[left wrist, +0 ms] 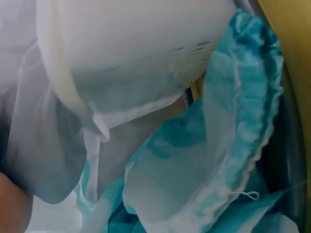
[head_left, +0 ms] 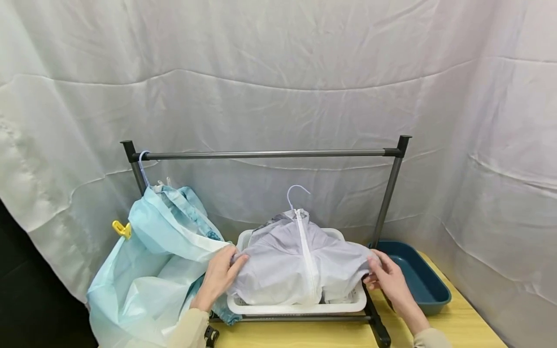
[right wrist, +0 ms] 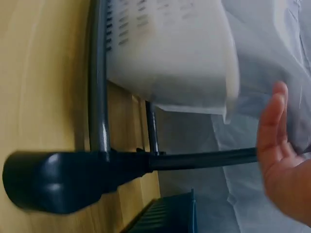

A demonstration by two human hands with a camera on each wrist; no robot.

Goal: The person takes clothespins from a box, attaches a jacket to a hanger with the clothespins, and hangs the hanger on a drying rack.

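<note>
Left hand [head_left: 219, 276] fingers [head_left: 238, 263] curl onto left edge of white jacket [head_left: 300, 261], pinching fabric. Right hand [head_left: 388, 279] fingers [head_left: 373, 263] grip jacket's right edge. Jacket zipped, on hanger [head_left: 297, 192], lying in white basket [head_left: 300, 306] on bench [head_left: 461, 324] between rack [head_left: 265, 154] uprights. Blue garment [head_left: 161, 261] hangs at rack's left end, just beside left hand; yellow clip [head_left: 122, 228] on it. Dark blue tray [head_left: 424, 282] right of basket, near right hand. White sheet behind.

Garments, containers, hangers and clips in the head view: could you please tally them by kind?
Garments: 2, white jacket, light blue garment
Containers: 2, white basket, dark blue tray
Hangers: 2
Clips: 1, yellow clip
Total: 7
</note>
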